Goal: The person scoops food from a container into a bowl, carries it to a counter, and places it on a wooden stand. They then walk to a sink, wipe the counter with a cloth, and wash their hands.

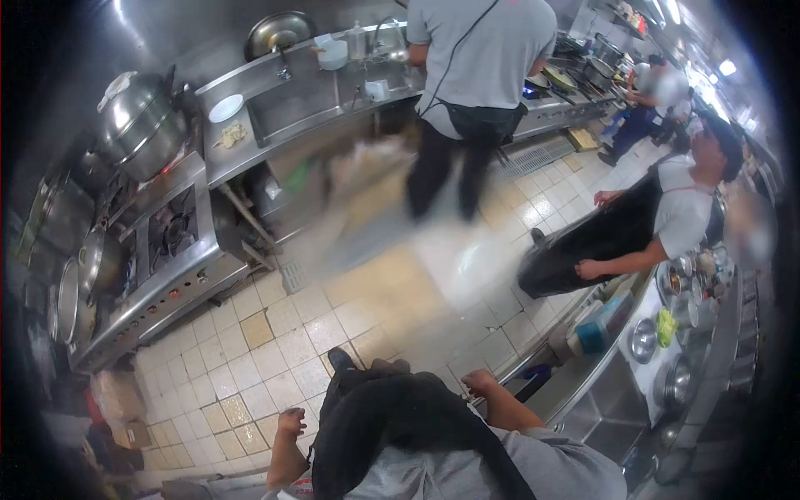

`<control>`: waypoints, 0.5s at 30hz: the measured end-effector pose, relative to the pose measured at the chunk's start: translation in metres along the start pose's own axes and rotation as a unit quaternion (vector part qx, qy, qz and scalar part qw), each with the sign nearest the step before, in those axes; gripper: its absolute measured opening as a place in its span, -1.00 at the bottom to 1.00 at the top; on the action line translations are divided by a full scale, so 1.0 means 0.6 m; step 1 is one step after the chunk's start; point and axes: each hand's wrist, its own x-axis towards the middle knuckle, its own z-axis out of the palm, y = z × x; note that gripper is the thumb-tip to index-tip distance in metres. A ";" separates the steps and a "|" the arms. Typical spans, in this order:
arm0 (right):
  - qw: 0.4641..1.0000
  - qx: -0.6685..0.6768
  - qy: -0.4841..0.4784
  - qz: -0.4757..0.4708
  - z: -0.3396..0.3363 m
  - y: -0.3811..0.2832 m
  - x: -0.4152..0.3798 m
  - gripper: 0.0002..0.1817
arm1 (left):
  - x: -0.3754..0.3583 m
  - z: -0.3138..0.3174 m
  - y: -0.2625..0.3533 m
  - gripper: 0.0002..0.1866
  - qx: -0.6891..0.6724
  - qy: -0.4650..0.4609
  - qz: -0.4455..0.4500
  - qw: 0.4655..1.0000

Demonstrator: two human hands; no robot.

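Observation:
My left hand [292,422] hangs beside the dark apron over my front, above the tiled floor. Its fingers are curled, and what they hold, if anything, is too small to make out. On the other side of the apron is my right hand [478,383], also curled, near the edge of the counter on the right. Neither hand touches a kitchen object that I can see. One dark shoe [342,360] shows below me on the pale tiles.
A stove [172,237] and a large steel pot [142,125] stand at the left. A person [483,58] works at the sink [296,104]. Another person in a dark apron [608,237] stands at the right, by a counter with steel bowls [644,339].

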 end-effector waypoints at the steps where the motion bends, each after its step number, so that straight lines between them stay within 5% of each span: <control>1: 1.000 0.014 -0.006 0.001 -0.001 -0.006 -0.003 -0.62 | 0.000 0.003 0.008 -0.58 0.009 -0.003 0.025 1.000; 8: 0.994 0.104 0.000 -0.025 -0.010 -0.037 0.004 -0.74 | 0.000 0.010 0.050 -0.62 -0.004 0.011 0.118 0.993; 15: 0.986 0.161 0.041 -0.017 -0.004 -0.051 -0.007 -0.73 | 0.064 -0.028 0.031 -0.61 0.000 -0.010 0.073 0.997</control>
